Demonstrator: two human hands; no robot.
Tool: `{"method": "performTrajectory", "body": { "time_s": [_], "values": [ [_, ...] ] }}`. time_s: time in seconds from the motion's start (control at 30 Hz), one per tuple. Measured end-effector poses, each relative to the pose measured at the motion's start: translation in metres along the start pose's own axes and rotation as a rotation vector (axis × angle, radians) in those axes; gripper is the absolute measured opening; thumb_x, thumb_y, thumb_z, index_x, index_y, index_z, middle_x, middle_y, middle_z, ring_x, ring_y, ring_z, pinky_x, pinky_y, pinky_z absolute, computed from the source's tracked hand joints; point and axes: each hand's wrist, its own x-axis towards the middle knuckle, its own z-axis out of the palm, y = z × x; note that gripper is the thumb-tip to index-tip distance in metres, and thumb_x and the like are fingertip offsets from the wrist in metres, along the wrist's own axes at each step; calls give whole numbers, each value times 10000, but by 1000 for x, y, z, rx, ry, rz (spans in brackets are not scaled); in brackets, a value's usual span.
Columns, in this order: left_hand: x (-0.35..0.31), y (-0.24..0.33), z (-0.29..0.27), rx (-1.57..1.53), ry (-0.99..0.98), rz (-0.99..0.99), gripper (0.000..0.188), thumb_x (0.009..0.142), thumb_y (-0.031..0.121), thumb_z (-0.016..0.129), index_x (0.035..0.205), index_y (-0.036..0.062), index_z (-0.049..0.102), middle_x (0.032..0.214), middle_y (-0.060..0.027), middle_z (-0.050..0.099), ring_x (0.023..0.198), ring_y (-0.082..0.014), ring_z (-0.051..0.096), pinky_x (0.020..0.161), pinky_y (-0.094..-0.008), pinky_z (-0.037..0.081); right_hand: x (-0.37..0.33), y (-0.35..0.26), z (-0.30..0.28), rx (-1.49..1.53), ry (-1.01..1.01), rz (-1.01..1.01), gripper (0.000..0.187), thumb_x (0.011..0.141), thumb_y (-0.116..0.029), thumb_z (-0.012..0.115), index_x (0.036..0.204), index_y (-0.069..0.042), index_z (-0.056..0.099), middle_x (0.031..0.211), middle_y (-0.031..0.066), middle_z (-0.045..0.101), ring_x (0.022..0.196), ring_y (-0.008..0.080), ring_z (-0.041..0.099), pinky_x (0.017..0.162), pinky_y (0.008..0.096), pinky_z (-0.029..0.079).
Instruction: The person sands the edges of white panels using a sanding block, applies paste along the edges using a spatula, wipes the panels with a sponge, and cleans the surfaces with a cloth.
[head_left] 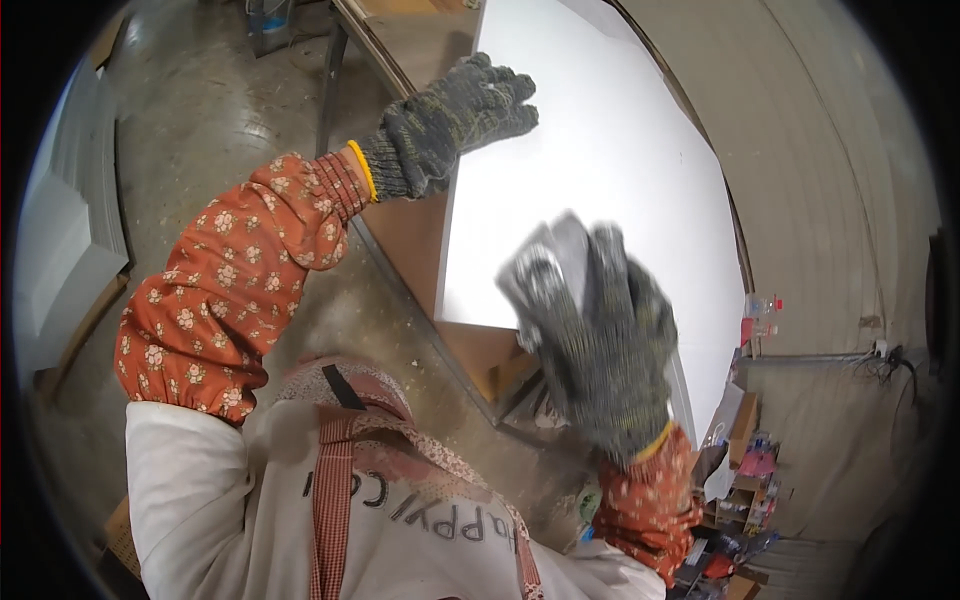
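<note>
Resting my left hand [452,125], fingers apart, on the white panel [610,150] at 1 o'clock on the table [405,245], I'm clamping my right hand [605,345] on a blurred grey block [572,248]. The panel is looking light, stiff, probably slippery; its edges are seeming best for gripping.

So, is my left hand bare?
No, your left hand wears a dark knitted glove with a yellow edge at the wrist.
</note>
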Motion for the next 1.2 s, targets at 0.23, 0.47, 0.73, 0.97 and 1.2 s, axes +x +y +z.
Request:
{"method": "performTrajectory", "body": {
  "time_s": [0.23, 0.47, 0.73, 0.97, 1.2],
  "values": [
    [-42, -31, 5, 77, 274, -12, 374, 872, 186, 500, 1238, 257, 535, 1333, -59, 476, 1236, -241, 443, 1070, -485, 275, 59, -10, -6, 68, 47, -4, 405, 912, -399, 458, 1287, -254, 499, 1257, 292, 411, 1048, 361, 469, 741, 469, 421],
    [-26, -22, -17, -9, -1, -56, 396, 881, 189, 479, 1271, 252, 505, 1362, -53, 445, 1265, -232, 411, 1093, -443, 262, 48, -14, -5, 203, 133, 137, 426, 903, -432, 473, 1306, -294, 479, 1292, 273, 395, 1060, 364, 478, 736, 461, 421],
    [-39, -21, -4, -191, 246, 52, 473, 882, 233, 501, 1338, 123, 440, 1413, -121, 378, 1323, -262, 338, 1129, -451, 209, 2, -24, -10, 35, 21, 54, 449, 916, -415, 442, 1327, -235, 449, 1262, 278, 414, 1029, 346, 499, 701, 436, 440],
    [-36, -22, -16, -228, 253, 52, 428, 908, 180, 442, 1334, 137, 451, 1412, -101, 383, 1318, -249, 346, 1126, -439, 219, 30, -20, 8, 86, 182, 207, 383, 915, -338, 466, 1271, -199, 494, 1177, 270, 457, 962, 308, 502, 691, 447, 448],
    [-34, -22, -7, -190, 297, 45, 461, 883, 122, 416, 1342, 154, 439, 1389, -105, 407, 1296, -263, 369, 1121, -438, 226, 27, -18, 18, 103, 299, 82, 404, 885, -308, 515, 1279, -220, 498, 998, 180, 513, 739, 223, 494, 552, 389, 422]
  ]
}}
